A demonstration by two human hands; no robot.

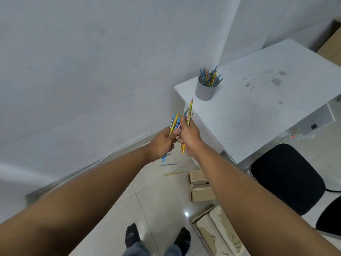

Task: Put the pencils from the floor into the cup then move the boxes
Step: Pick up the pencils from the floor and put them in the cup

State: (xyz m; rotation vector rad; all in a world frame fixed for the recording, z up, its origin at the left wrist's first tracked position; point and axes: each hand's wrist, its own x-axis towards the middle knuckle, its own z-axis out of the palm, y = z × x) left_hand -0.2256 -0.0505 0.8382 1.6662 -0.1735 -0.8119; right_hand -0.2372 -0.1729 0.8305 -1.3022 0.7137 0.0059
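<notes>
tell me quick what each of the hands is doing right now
Left hand: closed around a bunch of blue and yellow wooden pencils.
Right hand: closed on a few yellow patterned pencils.

No readable text anywhere. Below the hands, the dark socks (132,236) carry a small pale logo, too blurred to make out.

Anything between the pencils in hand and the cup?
Nothing visible. The cup stands near the table corner, just beyond both hands' pencils, its mouth open though already part-filled with pencils.
</notes>
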